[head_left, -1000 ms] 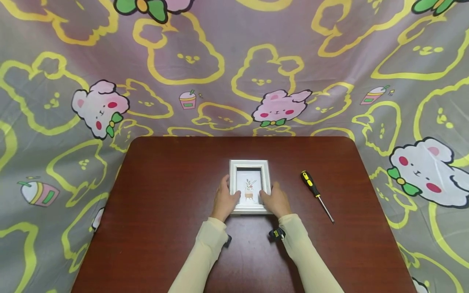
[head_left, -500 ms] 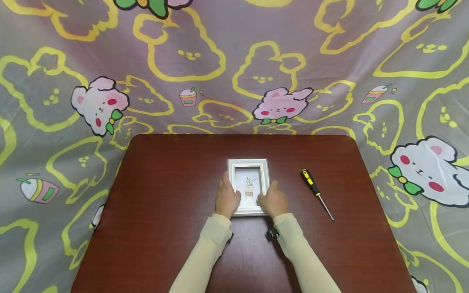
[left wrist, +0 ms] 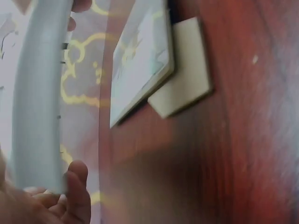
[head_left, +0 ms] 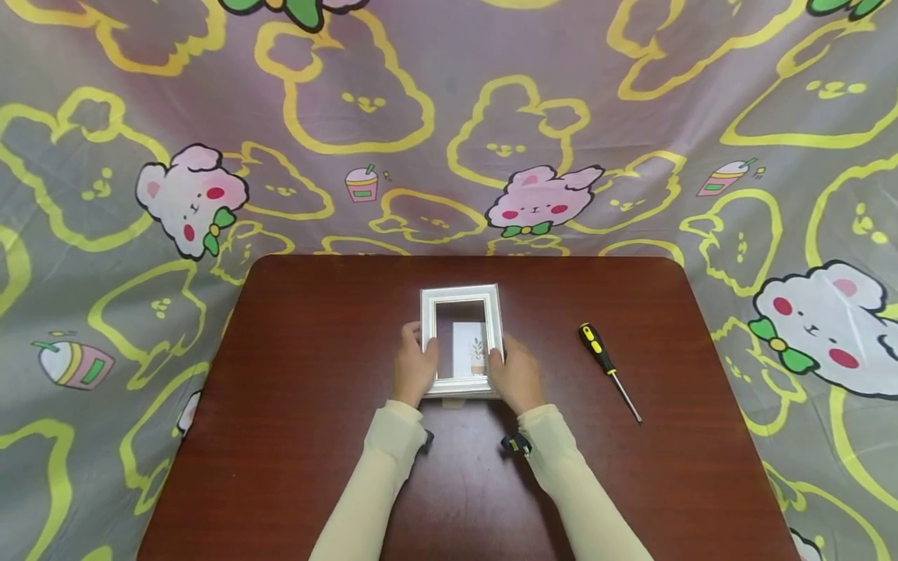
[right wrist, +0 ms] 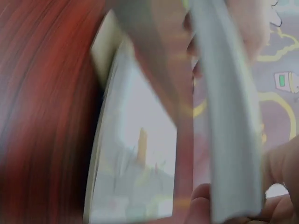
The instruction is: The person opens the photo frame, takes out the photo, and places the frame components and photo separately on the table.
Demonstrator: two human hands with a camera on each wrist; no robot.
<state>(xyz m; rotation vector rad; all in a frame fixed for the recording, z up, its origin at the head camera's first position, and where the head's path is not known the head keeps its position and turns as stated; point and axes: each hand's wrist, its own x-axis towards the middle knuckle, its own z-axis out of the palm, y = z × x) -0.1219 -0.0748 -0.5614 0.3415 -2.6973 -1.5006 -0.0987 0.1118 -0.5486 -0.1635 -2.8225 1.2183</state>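
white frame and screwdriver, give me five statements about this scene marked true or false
1. The left hand and right hand both hold the white frame. True.
2. The picture shows through the frame's opening. True.
3. The picture sits inside the frame. False: it is apart, below the raised frame.
4. The screwdriver has a black and yellow handle. True.
5. The screwdriver lies left of the frame. False: it lies to the right.
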